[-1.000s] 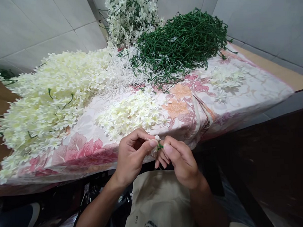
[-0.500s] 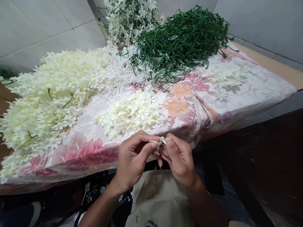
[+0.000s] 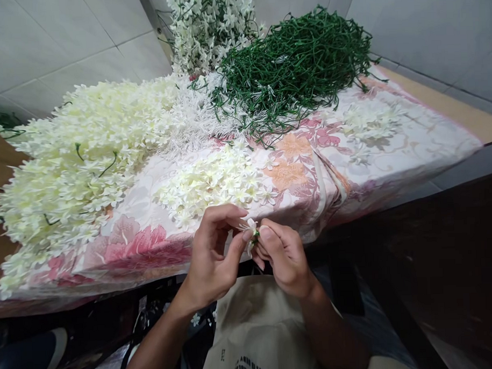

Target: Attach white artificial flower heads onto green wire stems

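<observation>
At the table's front edge, my right hand (image 3: pixel 286 255) pinches the green stem of a small white artificial flower (image 3: pixel 251 226) between thumb and fingers. The flower's white petals and thin white stamens point up and to the left. My left hand (image 3: pixel 214 255) is beside it, index finger lifted away from the thumb, with the thumb tip against the flower. Its other fingers are partly hidden. Just beyond my hands lies a small pile of loose cream-white flower heads (image 3: pixel 213 180) on the floral tablecloth (image 3: pixel 147 244).
A large heap of cream petals (image 3: pixel 83 152) covers the left side. White stamens (image 3: pixel 195 116) lie beside tangled green stems (image 3: pixel 298 64) at the back. Assembled white flowers (image 3: pixel 212 29) stand behind. A few loose petals (image 3: pixel 368 121) are at right. Tiled walls border the table.
My left index finger has lifted off the thumb. The flower and my right hand have shifted slightly left, and more of the petals and stamens shows now.
</observation>
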{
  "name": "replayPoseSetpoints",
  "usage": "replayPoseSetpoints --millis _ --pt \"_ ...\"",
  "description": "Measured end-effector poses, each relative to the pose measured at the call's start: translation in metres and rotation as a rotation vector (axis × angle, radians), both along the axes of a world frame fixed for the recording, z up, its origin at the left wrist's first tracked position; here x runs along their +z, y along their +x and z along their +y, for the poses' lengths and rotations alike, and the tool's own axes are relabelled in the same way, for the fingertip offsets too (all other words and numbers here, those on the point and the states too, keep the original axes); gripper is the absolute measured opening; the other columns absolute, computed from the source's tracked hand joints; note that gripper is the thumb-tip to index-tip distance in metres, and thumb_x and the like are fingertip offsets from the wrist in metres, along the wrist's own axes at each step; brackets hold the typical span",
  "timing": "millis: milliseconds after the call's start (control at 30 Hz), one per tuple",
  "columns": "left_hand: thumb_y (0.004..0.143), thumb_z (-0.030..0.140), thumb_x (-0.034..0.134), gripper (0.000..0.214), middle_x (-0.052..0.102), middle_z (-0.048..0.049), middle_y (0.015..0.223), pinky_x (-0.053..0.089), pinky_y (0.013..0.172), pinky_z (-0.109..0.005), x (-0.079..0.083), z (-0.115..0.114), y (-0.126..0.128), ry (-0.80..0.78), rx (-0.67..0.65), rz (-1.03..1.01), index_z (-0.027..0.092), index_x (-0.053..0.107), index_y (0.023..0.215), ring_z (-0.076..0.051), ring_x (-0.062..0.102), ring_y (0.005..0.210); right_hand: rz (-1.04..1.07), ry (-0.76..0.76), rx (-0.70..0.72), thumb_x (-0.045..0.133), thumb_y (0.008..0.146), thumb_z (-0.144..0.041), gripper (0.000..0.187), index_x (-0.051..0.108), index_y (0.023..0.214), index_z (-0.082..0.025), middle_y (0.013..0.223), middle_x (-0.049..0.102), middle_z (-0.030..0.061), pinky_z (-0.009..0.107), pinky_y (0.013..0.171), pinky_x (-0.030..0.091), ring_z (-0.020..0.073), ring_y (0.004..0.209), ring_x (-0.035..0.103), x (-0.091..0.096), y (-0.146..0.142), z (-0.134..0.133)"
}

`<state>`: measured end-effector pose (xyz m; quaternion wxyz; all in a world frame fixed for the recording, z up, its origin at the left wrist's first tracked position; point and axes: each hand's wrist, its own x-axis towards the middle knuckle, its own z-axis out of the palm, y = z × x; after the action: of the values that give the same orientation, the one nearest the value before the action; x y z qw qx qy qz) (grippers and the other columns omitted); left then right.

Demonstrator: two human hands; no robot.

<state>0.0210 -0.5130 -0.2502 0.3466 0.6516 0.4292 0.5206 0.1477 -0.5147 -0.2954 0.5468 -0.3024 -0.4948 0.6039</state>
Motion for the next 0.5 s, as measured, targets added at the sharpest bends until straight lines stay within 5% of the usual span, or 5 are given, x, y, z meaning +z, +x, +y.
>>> replayPoseSetpoints --millis 500 --pt "0.080 -0.001 0.055 0.042 0.061 -0.0015 0.092 0.048 0.069 -0.019 -0.0050 -0.0025 -0.0056 0.154 0.004 0.213 0.024 0.055 0.113 -0.009 0.058 0.074 -0.118 0.016 0.065 0.040 0.097 -0.044 0.041 0.037 0.064 -0.020 0.054 0.034 -0.0051 0.023 0.044 0.029 0.0072 0.045 0.031 -0.0028 0.0061 0.0052"
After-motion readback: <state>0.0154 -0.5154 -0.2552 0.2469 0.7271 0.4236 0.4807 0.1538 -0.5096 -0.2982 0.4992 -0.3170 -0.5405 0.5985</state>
